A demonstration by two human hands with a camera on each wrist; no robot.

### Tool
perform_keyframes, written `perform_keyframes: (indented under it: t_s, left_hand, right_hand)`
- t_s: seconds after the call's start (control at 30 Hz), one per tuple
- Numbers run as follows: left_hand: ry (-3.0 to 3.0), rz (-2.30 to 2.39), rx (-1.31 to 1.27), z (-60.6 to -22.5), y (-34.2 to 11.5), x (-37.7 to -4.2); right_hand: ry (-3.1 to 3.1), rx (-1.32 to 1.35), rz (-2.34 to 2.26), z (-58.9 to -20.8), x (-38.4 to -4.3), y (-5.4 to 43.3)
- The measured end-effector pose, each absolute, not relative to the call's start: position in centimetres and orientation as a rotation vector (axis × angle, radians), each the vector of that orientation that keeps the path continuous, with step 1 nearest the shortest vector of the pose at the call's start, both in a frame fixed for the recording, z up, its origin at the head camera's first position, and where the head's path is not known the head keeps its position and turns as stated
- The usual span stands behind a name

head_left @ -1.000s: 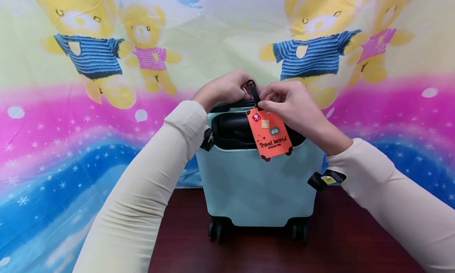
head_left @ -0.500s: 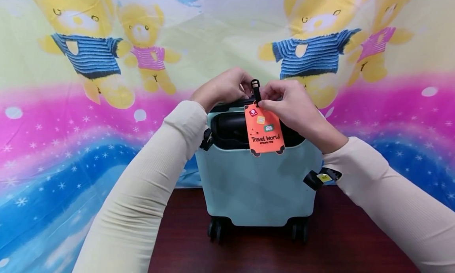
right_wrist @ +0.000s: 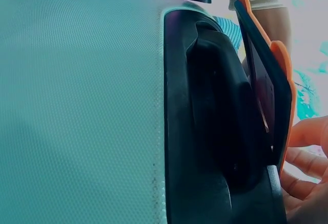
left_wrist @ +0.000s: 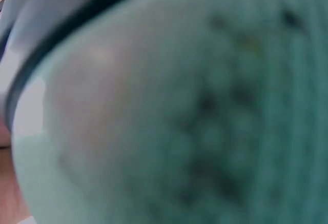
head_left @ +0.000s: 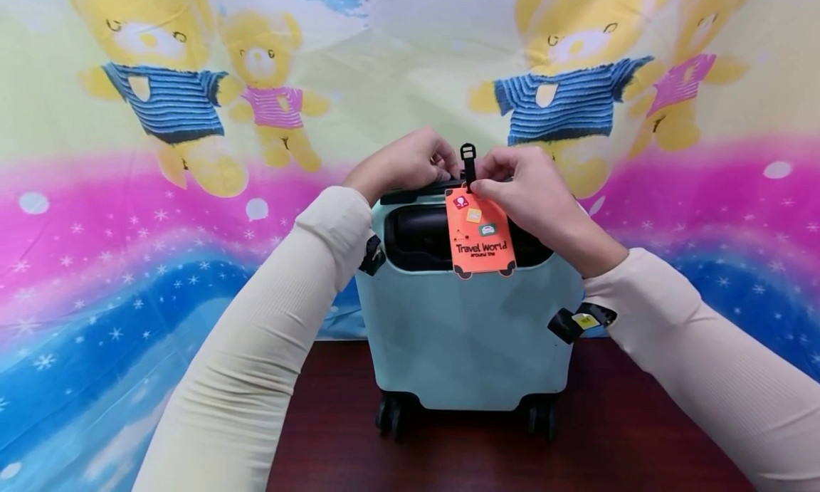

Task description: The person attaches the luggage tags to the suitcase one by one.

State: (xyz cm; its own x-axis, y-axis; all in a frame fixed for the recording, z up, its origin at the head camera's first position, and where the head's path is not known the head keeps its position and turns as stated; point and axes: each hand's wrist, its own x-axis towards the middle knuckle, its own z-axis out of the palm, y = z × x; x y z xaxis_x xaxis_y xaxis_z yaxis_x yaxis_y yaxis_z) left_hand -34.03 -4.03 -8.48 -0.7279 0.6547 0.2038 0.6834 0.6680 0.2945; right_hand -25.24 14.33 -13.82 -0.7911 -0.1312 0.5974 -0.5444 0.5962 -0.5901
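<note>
Fingers of your right hand (head_left: 532,189) were clamped on the top of an orange luggage tag (head_left: 482,239), thumb in front, by the foot of its black strap (head_left: 470,171). That strap stood nearly upright above the tag, its buckle (head_left: 468,152) uppermost, between your two hands. Your left hand (head_left: 410,161) was bent over the top of the suitcase (head_left: 470,335), its fingertips down behind the black carry handle (head_left: 406,194) and just beside the strap; you could not tell from any view whether they pinched something.

The tag hung at the front of the suitcase, a little right of its middle, across the black recess (head_left: 419,230), with its lower edge overlapping the pale teal shell. Its face read "Travel World" below small red, yellow and green pictures. Your right wrist view caught it almost edge-on, orange rim outward and dark back toward the recess. Your left wrist view was mostly a blurred greenish surface.

The suitcase stood upright on black wheels (head_left: 389,415) on the dark reddish-brown worktop (head_left: 487,463). Behind it hung a bear-printed backdrop (head_left: 397,65), and your cream sleeves (head_left: 256,321) reached in from both sides.
</note>
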Motion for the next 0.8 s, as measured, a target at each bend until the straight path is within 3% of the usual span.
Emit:
perform_keyframes:
  t_s: [0.27, 0.8]
  left_hand:
    - [-2.788, -0.630, -1.086, -8.5, -4.1, -33.8]
    - [-2.704, -1.346, -0.939, -8.8, -4.1, -33.6]
  right_hand:
    - [-2.317, 0.524, 1.070, -13.6, -25.4, 14.2]
    - [-2.346, 0.479, 1.100, -12.9, -26.3, 14.0]
